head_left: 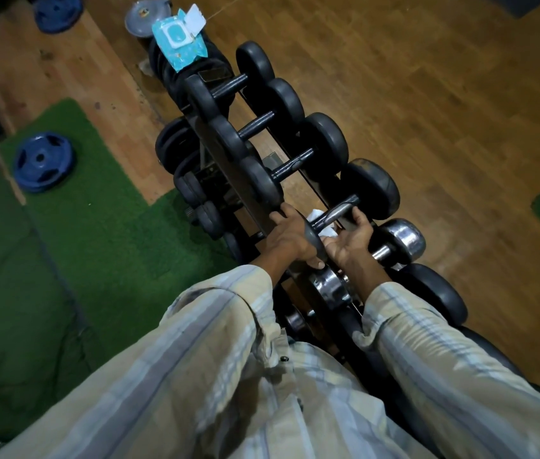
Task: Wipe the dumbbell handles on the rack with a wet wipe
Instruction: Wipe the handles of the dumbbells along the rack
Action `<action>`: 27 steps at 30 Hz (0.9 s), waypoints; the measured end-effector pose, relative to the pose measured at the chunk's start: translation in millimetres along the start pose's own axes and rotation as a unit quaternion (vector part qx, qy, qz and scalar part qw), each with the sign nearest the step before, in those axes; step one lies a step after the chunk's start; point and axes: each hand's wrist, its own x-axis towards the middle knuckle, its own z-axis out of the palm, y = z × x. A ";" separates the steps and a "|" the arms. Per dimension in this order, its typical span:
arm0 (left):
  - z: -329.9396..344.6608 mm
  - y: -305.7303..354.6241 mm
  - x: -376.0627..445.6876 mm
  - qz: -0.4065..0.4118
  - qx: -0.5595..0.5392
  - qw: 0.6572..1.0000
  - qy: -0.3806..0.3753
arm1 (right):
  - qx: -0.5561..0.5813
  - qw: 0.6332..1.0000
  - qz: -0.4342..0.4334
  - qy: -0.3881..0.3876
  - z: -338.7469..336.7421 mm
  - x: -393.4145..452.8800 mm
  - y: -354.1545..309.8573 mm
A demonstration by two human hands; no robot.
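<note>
Left hand [290,238] clamps over the near black round end of the dark metal dumbbell [334,217], fingers curled around its rim, steadying it. Right hand [349,241] is wrapped round that dumbbell's bar with the crumpled white wet wipe [319,223] bunched against the handle. Beyond this dumbbell, three more black ones sit untouched along the long black steel rack [228,167], and the blue wipe packet [179,44] lies open at the rack's far end. The risk: push too hard and the dumbbell could roll on its rails, pinching fingers against the chrome dumbbell [397,243] just beside it.
</note>
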 end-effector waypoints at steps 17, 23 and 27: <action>0.3 -1.5 0.5 -0.003 0.006 1.000 0.001 | -0.133 0.989 -0.041 -0.039 -10.7 -0.3 -12.9; 1.7 -0.8 0.8 -0.005 0.010 1.000 -0.002 | -0.114 0.988 -0.098 -0.031 0.7 -7.1 -44.2; 1.5 -0.9 1.5 -0.006 0.006 1.000 -0.009 | -0.099 0.988 -0.119 -0.028 1.4 -6.5 -42.0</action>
